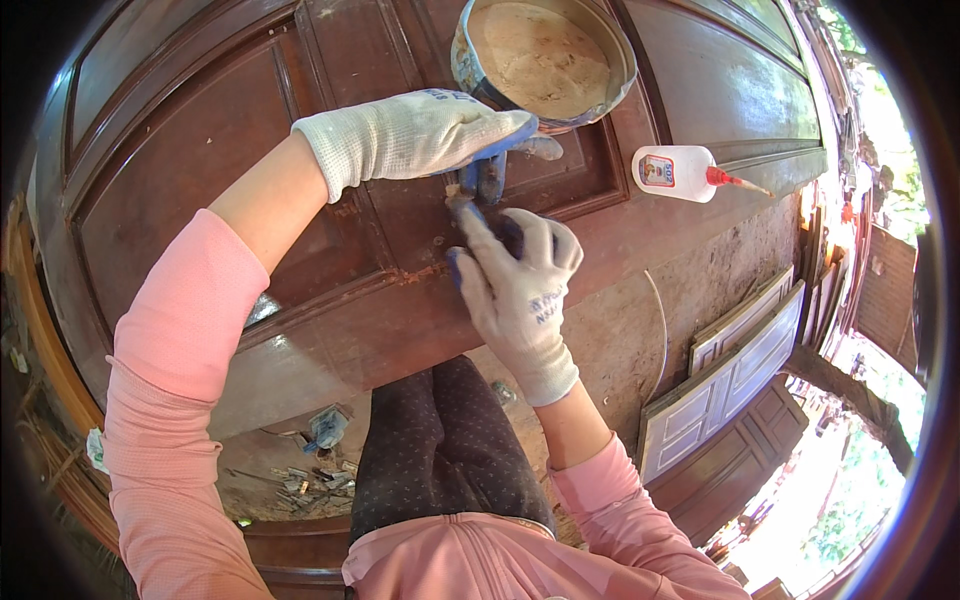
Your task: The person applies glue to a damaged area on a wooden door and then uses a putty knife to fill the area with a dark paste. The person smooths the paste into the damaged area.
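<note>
Both my hands wear whitish knit gloves with blue-coated palms and meet over a dark brown panelled wooden door (pixel 345 330). My left hand (pixel 430 140) reaches across from the left, its fingers bent down and closed. What they hold is mostly hidden; a small tan bit (pixel 453 191) shows at the fingertips. My right hand (pixel 525 285) is just below, index finger stretched to that spot, thumb apart from it and the other fingers partly bent. Beyond my left hand stands a round tub (pixel 628 75) of tan powder. To the right lies a white bottle (pixel 685 173) with a red nozzle.
Lighter panel doors (pixel 715 385) and a brown one (pixel 740 450) lean or lie at the lower right, beside a tree trunk (pixel 850 400). On the ground below the door's near edge are wood scraps (pixel 310 485) and a crumpled plastic bag (pixel 328 428).
</note>
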`<state>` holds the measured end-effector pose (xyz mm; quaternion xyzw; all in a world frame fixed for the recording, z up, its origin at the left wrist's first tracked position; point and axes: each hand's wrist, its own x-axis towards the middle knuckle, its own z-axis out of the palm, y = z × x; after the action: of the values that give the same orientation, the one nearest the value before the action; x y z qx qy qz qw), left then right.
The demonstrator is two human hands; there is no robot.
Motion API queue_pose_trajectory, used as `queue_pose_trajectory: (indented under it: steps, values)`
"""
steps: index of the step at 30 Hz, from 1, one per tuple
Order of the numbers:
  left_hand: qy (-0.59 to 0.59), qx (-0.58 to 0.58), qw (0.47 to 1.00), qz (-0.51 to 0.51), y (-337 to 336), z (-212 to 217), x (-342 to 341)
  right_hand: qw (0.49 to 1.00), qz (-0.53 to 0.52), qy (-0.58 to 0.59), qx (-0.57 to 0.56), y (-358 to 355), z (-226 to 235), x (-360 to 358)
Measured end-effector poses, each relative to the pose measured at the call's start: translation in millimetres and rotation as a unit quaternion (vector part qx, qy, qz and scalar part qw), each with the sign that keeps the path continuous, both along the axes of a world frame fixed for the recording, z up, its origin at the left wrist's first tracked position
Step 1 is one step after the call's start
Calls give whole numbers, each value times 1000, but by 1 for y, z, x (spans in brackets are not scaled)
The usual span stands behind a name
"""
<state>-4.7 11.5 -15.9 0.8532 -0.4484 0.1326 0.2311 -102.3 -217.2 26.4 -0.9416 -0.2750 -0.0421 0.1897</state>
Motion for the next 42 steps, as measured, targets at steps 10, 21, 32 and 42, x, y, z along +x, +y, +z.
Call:
queue_pose_trajectory:
  steps: [10,21,32,42]
  values:
    - [433,-146,889,-35,-2,17,1,842,-374,-4,388,-85,-13,52]
    - [381,-199,903,-27,-4,9,1,854,-267,63,442,-77,-12,107]
    - [598,-224,769,38,-13,39,-3,962,-99,208,148,-85,48,-5]
    - [597,-246,764,1,-11,27,-2,966,-69,242,59,-58,62,-14]
